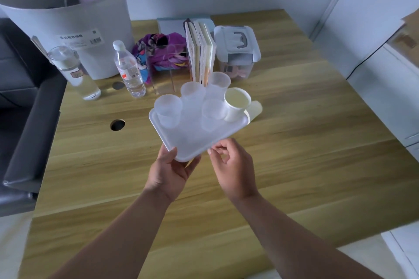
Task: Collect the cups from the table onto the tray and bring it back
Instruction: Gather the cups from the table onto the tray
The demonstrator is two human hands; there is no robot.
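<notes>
— Where are we finding the tray (195,140) and cups?

— We are seeing it lifted over the worktop (294,142), carrying four translucent cups (169,108) and one paper cup (237,103).

— And the grips?

— The left hand (169,171) is clamping the tray's near corner. The right hand (233,165) is curling loosely beside the edge; we cannot tell whether it is holding on.

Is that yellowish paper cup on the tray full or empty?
Empty, as far as shows: the paper cup stands upright at the white tray's far right edge, and its pale inner wall is visible with no liquid in sight.
</notes>
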